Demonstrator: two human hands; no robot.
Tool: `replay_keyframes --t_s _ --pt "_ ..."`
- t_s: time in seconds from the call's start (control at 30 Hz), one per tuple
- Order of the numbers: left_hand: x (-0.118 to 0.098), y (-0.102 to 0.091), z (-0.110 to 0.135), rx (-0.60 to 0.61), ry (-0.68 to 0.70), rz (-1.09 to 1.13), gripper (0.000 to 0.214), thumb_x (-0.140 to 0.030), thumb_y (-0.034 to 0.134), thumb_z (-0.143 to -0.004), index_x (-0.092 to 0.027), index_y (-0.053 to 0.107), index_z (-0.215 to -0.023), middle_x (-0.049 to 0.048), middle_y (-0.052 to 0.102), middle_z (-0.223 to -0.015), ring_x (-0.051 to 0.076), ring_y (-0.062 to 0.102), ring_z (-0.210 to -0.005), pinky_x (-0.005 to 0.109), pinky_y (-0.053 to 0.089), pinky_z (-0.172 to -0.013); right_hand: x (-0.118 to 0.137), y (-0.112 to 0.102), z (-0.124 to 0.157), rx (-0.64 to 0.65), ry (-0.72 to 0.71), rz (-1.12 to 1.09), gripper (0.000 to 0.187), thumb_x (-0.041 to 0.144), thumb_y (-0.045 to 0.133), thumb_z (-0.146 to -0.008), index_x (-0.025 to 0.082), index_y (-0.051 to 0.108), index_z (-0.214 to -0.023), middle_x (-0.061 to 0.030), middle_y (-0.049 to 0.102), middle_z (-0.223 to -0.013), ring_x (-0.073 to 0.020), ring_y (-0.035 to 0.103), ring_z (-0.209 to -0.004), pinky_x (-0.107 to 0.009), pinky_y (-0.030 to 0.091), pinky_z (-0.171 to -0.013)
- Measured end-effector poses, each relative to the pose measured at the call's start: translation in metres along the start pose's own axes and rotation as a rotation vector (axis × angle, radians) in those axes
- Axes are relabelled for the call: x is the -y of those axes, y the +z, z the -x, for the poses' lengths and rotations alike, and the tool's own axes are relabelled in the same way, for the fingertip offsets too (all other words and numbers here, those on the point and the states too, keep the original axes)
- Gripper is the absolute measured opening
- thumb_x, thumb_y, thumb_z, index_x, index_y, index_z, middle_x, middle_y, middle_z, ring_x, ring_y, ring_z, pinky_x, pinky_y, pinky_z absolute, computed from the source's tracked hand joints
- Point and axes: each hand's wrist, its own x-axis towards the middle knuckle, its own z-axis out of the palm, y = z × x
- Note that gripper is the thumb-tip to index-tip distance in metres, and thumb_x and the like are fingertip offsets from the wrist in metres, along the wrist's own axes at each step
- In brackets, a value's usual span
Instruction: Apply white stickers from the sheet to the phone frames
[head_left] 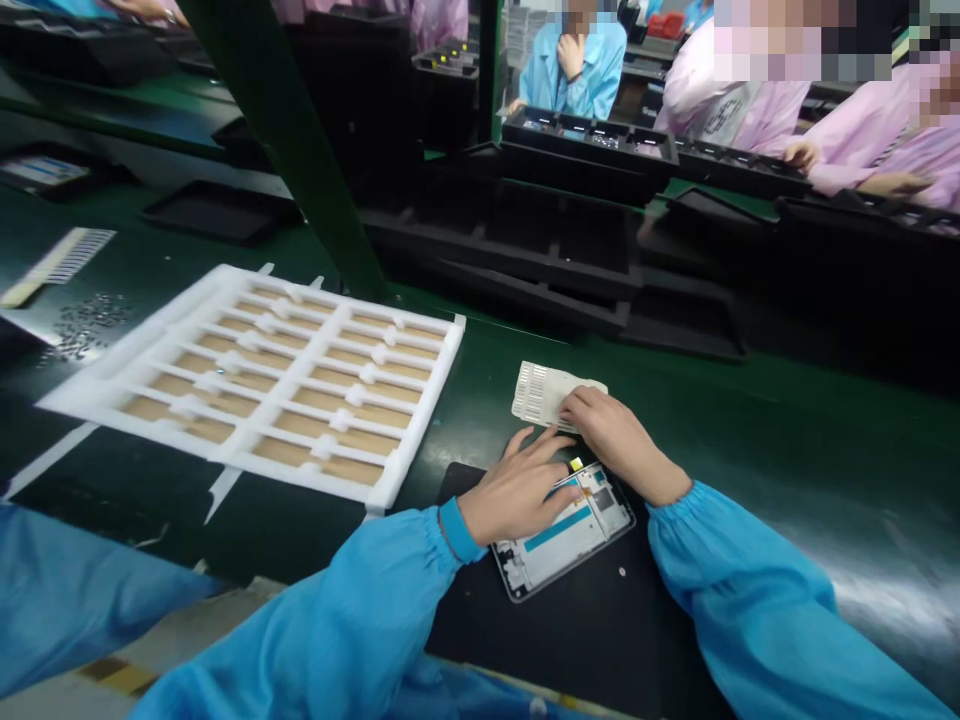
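A phone frame with silver and blue inner parts lies tilted on a black mat. Over its upper left part rests my left hand, fingers spread, with a blue band at the wrist. Just beyond the phone frame, my right hand bends its fingers onto a pale sheet of small strip stickers. Its fingertips are pressed together at the sheet's right part; whatever they pinch is too small to make out. A small yellow tab shows at the frame's top edge.
On the left lies a white foam tray with brown-bottomed slots. Farther left are scattered small metal parts and another sticker sheet. Black trays and a slanted green post stand behind. Several people work across the bench.
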Motion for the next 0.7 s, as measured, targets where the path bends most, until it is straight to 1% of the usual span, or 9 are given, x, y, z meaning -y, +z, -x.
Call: replay_keyframes --t_s 0.07,0.13,0.2,0.3,0.4,0.47,0.53,0.6,0.7 --pt "-0.001 0.000 0.000 -0.005 -0.001 -0.005 0.031 -0.038 0.045 -0.100 -0.017 0.067 -0.095 0.0105 0.049 -0.144 0.031 0.031 -0.144 0.056 0.021 -0.118 0.001 0.001 0.001 -0.009 0.011 -0.029 0.016 0.010 0.046 -0.089 0.019 0.058 -0.084 -0.0107 0.059 -0.092 -0.0264 0.054 -0.088 -0.039 0.043 -0.078" --pt "-0.001 0.000 -0.001 -0.009 -0.001 -0.007 0.031 -0.037 0.045 -0.100 -0.017 0.067 -0.093 0.0109 0.050 -0.143 0.031 0.032 -0.144 0.055 0.022 -0.117 0.000 0.003 0.001 -0.042 0.040 -0.080 0.015 0.014 0.046 -0.091 0.019 0.057 -0.083 -0.0101 0.058 -0.090 -0.0257 0.053 -0.087 -0.040 0.043 -0.079" --pt "-0.001 0.001 -0.001 -0.012 -0.001 -0.003 0.030 -0.037 0.045 -0.100 -0.017 0.067 -0.092 0.0112 0.050 -0.143 0.031 0.032 -0.144 0.055 0.023 -0.117 -0.002 0.004 0.001 -0.092 0.081 -0.158 0.016 0.020 0.045 -0.093 0.020 0.056 -0.082 -0.0088 0.056 -0.088 -0.0245 0.053 -0.085 -0.039 0.043 -0.079" --pt "0.000 0.003 0.000 -0.017 0.001 -0.002 0.030 -0.037 0.045 -0.100 -0.017 0.066 -0.094 0.0117 0.050 -0.144 0.031 0.034 -0.143 0.056 0.022 -0.117 -0.004 0.005 0.001 -0.195 0.150 -0.319 0.016 0.027 0.048 -0.093 0.020 0.056 -0.082 -0.0069 0.056 -0.088 -0.0224 0.054 -0.086 -0.038 0.045 -0.081" --pt "-0.001 0.003 0.001 -0.030 0.019 -0.030 0.031 -0.037 0.043 -0.101 -0.016 0.064 -0.094 0.0119 0.046 -0.149 0.029 0.033 -0.144 0.057 0.016 -0.119 -0.002 0.003 0.002 -0.333 0.248 -0.516 0.017 0.035 0.051 -0.093 0.020 0.055 -0.085 -0.0057 0.059 -0.089 -0.0206 0.057 -0.087 -0.038 0.047 -0.083" --pt "-0.003 0.002 0.001 -0.051 0.043 -0.060 0.031 -0.037 0.043 -0.101 -0.017 0.064 -0.092 0.0104 0.041 -0.153 0.028 0.028 -0.147 0.057 0.010 -0.121 0.001 0.000 0.004 -0.392 0.319 -0.670 0.021 0.041 0.051 -0.093 0.021 0.053 -0.087 -0.0041 0.062 -0.084 -0.0187 0.059 -0.082 -0.036 0.050 -0.079" --pt "-0.006 0.000 0.002 -0.077 0.064 -0.084 0.030 -0.037 0.045 -0.101 -0.017 0.064 -0.089 0.0086 0.038 -0.155 0.028 0.024 -0.148 0.057 0.005 -0.122 0.005 -0.002 0.008 -0.413 0.374 -0.824 0.025 0.046 0.054 -0.092 0.021 0.053 -0.087 -0.0017 0.062 -0.077 -0.0161 0.060 -0.073 -0.033 0.052 -0.073" --pt "-0.008 -0.002 0.002 -0.091 0.075 -0.093 0.030 -0.037 0.047 -0.100 -0.017 0.065 -0.087 0.0077 0.037 -0.155 0.028 0.023 -0.148 0.056 0.004 -0.122 0.008 -0.002 0.012 -0.423 0.416 -0.951 0.028 0.049 0.060 -0.088 0.021 0.055 -0.087 0.0001 0.061 -0.074 -0.0140 0.059 -0.068 -0.031 0.052 -0.069" --pt "-0.009 -0.003 0.002 -0.089 0.091 -0.071 0.030 -0.037 0.047 -0.100 -0.017 0.065 -0.087 0.0077 0.037 -0.155 0.029 0.024 -0.148 0.055 0.010 -0.122 0.006 0.003 0.016 -0.429 0.459 -1.088 0.032 0.050 0.071 -0.079 0.021 0.059 -0.085 0.0008 0.063 -0.073 -0.0126 0.059 -0.067 -0.028 0.052 -0.068"
